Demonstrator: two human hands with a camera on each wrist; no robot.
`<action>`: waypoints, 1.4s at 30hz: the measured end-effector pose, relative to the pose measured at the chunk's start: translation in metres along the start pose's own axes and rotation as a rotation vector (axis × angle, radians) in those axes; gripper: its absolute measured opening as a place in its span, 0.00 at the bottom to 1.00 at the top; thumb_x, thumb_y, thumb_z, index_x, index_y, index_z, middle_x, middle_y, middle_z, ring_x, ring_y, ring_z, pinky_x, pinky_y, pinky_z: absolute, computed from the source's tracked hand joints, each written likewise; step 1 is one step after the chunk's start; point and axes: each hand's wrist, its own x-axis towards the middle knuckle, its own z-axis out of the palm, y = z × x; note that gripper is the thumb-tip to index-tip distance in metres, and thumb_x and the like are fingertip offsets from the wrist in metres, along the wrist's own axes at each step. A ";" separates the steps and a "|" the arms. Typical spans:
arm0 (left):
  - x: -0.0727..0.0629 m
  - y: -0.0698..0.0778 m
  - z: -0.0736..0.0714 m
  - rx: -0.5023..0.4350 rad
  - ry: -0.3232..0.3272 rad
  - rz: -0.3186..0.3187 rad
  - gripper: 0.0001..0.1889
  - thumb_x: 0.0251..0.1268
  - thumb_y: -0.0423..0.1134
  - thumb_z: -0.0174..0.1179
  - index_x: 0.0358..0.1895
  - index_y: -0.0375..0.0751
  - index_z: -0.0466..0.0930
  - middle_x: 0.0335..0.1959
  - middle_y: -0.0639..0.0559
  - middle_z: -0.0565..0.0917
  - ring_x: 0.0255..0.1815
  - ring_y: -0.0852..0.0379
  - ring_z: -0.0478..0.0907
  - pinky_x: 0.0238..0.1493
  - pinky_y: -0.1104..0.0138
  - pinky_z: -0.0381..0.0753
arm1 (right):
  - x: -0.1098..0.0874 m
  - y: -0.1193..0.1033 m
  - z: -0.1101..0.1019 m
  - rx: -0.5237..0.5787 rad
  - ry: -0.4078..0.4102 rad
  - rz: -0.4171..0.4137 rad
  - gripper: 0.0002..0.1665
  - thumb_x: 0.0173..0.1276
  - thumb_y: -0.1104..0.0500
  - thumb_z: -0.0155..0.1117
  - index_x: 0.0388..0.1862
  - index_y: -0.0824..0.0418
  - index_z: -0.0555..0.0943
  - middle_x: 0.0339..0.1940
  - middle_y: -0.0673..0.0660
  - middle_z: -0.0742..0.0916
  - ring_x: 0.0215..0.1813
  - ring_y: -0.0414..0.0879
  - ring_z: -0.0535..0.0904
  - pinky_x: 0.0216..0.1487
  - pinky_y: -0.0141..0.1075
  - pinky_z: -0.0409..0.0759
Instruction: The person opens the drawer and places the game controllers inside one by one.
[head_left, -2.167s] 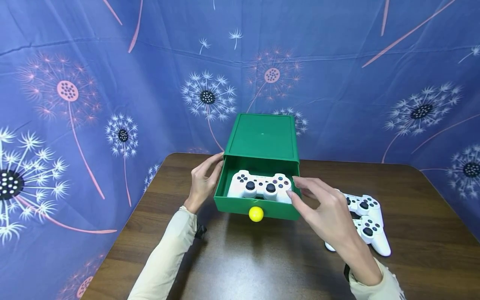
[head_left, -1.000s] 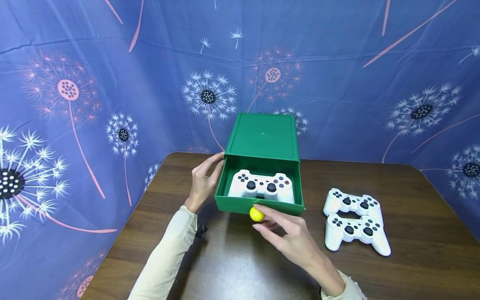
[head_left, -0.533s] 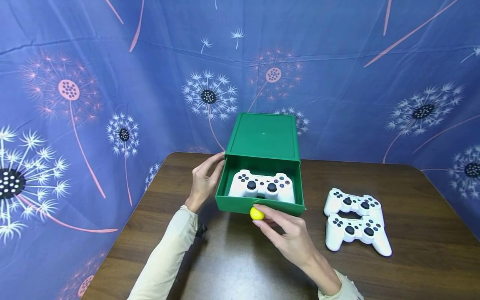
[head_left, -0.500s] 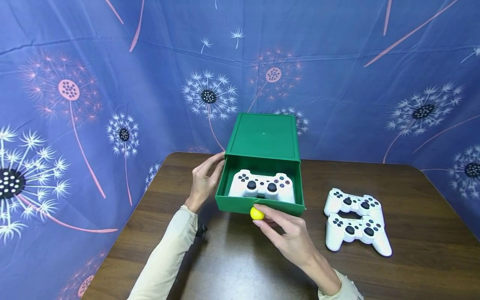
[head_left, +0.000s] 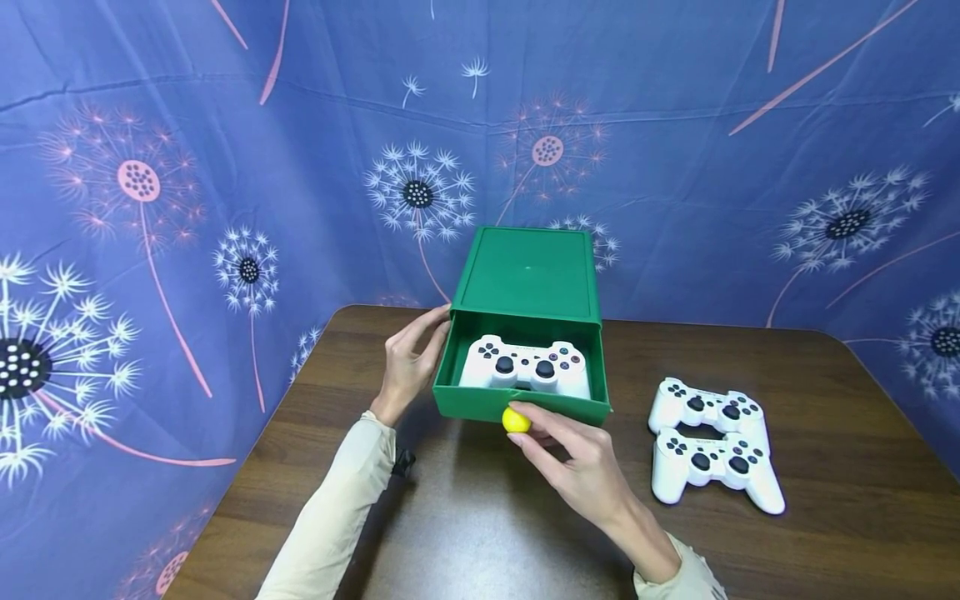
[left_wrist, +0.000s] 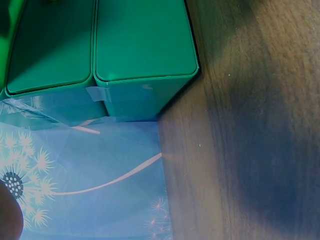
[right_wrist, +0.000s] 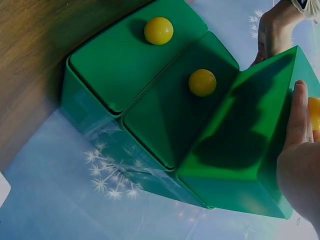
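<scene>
A white game controller [head_left: 495, 375] lies in the pulled-out top drawer [head_left: 472, 406] of a green drawer cabinet [head_left: 527, 271]. My right hand [head_left: 588, 467] pinches that drawer's yellow ball knob [head_left: 516, 419] between thumb and index finger. At the cabinet's left side is my left hand [head_left: 407, 362], its extended fingers touching the front left edge; the fingertips are partly hidden. Two lower drawers with yellow knobs [right_wrist: 202, 82] appear pushed in beneath the top one in the right wrist view. The left wrist view shows lower drawer fronts [left_wrist: 145, 40].
Two more white game controllers, a rear one [head_left: 667, 404] and a front one [head_left: 670, 477], lie close together on the brown wooden table [head_left: 832, 433], right of the cabinet. A blue cloth [head_left: 300, 150] with dandelion prints hangs behind the table.
My right hand has moved left from the drawer's right rim to the knob and pinches it. In the last half second the drawer has slid slightly inward. My left hand stays put.
</scene>
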 end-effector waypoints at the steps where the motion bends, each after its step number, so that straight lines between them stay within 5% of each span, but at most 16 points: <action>1: 0.000 -0.001 0.000 -0.004 -0.002 0.001 0.22 0.60 0.14 0.66 0.58 0.29 0.83 0.53 0.37 0.87 0.51 0.40 0.87 0.52 0.50 0.87 | 0.000 0.000 0.000 -0.003 0.003 -0.004 0.22 0.77 0.51 0.65 0.58 0.67 0.85 0.47 0.60 0.91 0.38 0.48 0.90 0.39 0.30 0.88; 28: 0.000 0.001 0.000 -0.001 0.012 -0.006 0.20 0.64 0.17 0.65 0.58 0.30 0.84 0.52 0.39 0.88 0.49 0.42 0.87 0.49 0.49 0.88 | 0.006 0.007 -0.001 -0.014 -0.036 0.082 0.25 0.77 0.47 0.63 0.59 0.65 0.84 0.50 0.60 0.90 0.40 0.48 0.90 0.42 0.30 0.88; 36: 0.000 0.000 0.001 -0.011 0.018 0.007 0.21 0.62 0.15 0.65 0.58 0.30 0.84 0.52 0.38 0.88 0.49 0.40 0.87 0.49 0.47 0.87 | 0.008 0.011 0.000 -0.042 -0.027 0.047 0.21 0.73 0.57 0.70 0.61 0.66 0.84 0.49 0.61 0.90 0.40 0.50 0.90 0.42 0.32 0.89; 42: -0.001 0.000 0.000 0.003 0.015 -0.018 0.19 0.64 0.17 0.65 0.58 0.30 0.84 0.50 0.39 0.88 0.50 0.43 0.87 0.50 0.51 0.88 | 0.011 0.013 -0.001 -0.058 -0.027 0.061 0.31 0.57 0.75 0.78 0.60 0.65 0.84 0.48 0.59 0.91 0.40 0.49 0.89 0.42 0.33 0.89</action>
